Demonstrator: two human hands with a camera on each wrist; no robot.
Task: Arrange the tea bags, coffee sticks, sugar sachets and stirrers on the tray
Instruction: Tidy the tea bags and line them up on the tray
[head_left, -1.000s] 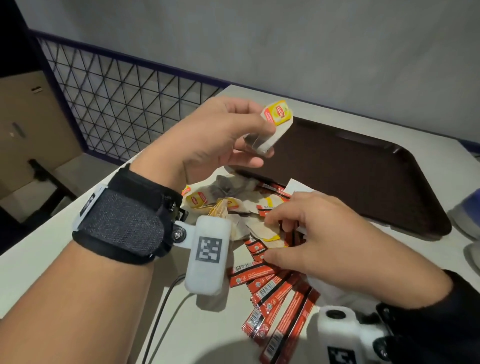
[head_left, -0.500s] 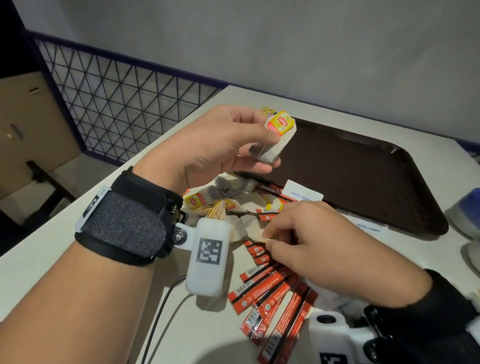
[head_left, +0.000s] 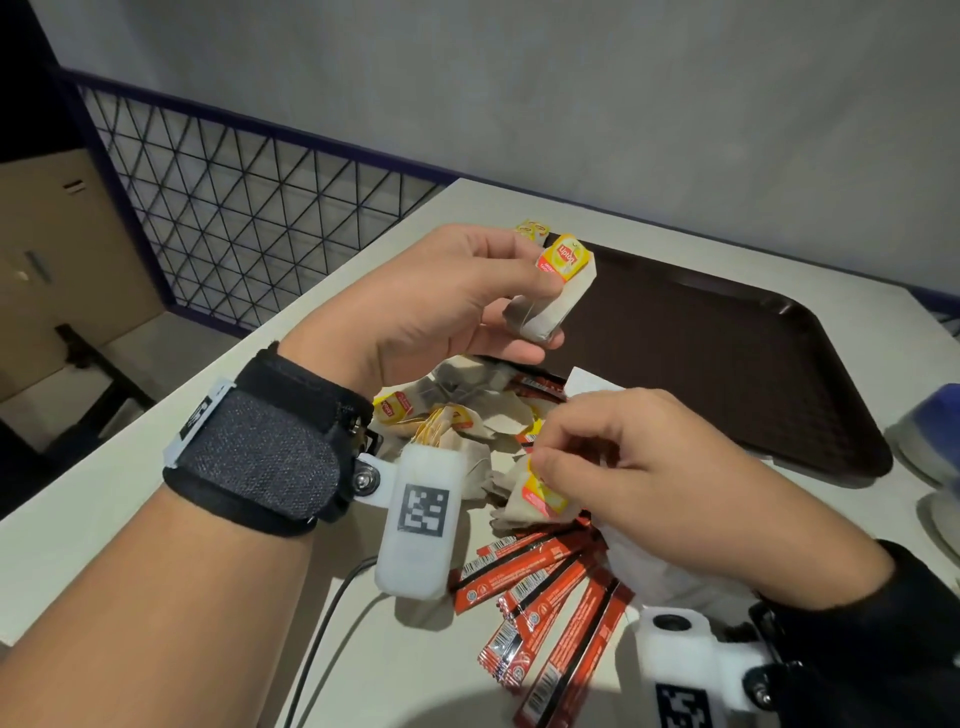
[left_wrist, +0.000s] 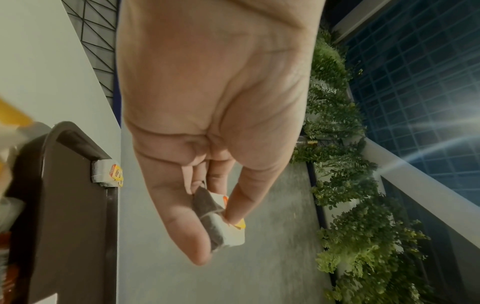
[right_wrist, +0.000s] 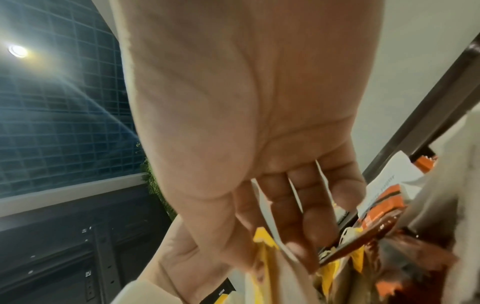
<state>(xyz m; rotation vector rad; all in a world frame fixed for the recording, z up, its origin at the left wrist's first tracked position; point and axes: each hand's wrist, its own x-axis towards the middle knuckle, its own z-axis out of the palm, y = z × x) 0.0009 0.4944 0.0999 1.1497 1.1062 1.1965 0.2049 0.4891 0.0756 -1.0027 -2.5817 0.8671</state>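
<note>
Left hand (head_left: 441, 306) raised above the near-left corner of the brown tray (head_left: 727, 374), thumb and fingers pinched around a folded tea bag (head_left: 550, 306) with a yellow-and-red Lipton tag (head_left: 563, 258); same pinch seen from the left wrist (left_wrist: 221, 222). Second tea bag (left_wrist: 106, 174) lying at the tray's far-left corner. Below the left hand, a loose pile of tea bags (head_left: 457, 415) on the white table (head_left: 104, 519). Fanned red coffee sticks (head_left: 545, 587) nearer the person. Right hand (head_left: 665, 478) low over the pile, fingertips pinching a yellow-tagged tea bag (head_left: 540, 493) lifted slightly off the heap. White sugar sachet (head_left: 587, 379) partly hidden behind the right hand, beside the tray's near edge. Stirrers not discernible.
</note>
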